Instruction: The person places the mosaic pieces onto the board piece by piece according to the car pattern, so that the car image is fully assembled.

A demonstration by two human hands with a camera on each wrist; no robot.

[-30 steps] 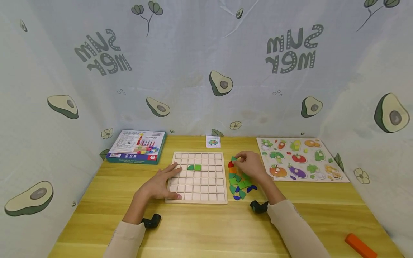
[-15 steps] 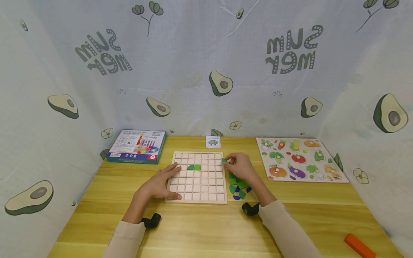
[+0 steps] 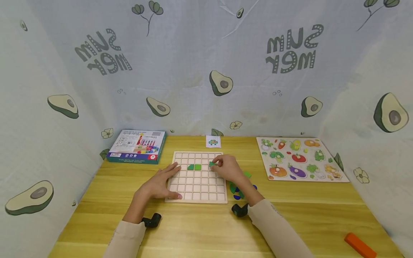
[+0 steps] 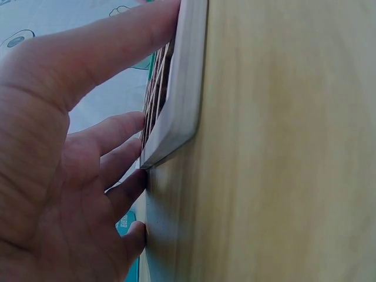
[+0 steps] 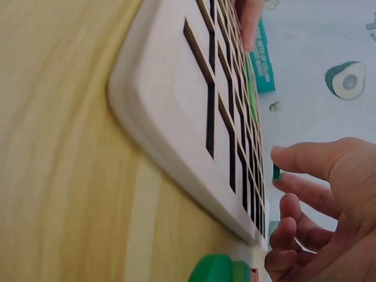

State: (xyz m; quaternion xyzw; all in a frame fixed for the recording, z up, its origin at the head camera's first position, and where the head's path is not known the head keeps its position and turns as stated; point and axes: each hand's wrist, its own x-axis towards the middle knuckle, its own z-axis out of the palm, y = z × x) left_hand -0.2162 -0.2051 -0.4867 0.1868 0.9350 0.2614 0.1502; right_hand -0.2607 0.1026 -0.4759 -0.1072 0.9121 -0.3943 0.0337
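Note:
A pale wooden grid board (image 3: 197, 195) lies on the table in front of me. Two green pieces sit in neighbouring cells: a darker quarter-round (image 3: 191, 167) and a lighter square (image 3: 198, 167). My left hand (image 3: 158, 184) rests spread on the board's left edge, thumb at the near corner. Above the right part of the grid, my right hand (image 3: 229, 167) pinches a small green piece (image 3: 211, 163) between thumb and index finger. In the right wrist view that green piece (image 5: 276, 171) shows edge-on, its shape unclear. Loose green and blue pieces (image 3: 237, 197) lie right of the board, partly hidden by my right arm.
A small pattern card (image 3: 213, 142) lies behind the board. A boxed set (image 3: 137, 147) stands back left, and a vegetable puzzle board (image 3: 303, 159) lies back right. An orange block (image 3: 360, 245) is near the front right. Printed cloth hangs around the table.
My right hand has carried the green piece left from the loose pieces, across the board's right edge, to above the grid. The left hand has stayed in place.

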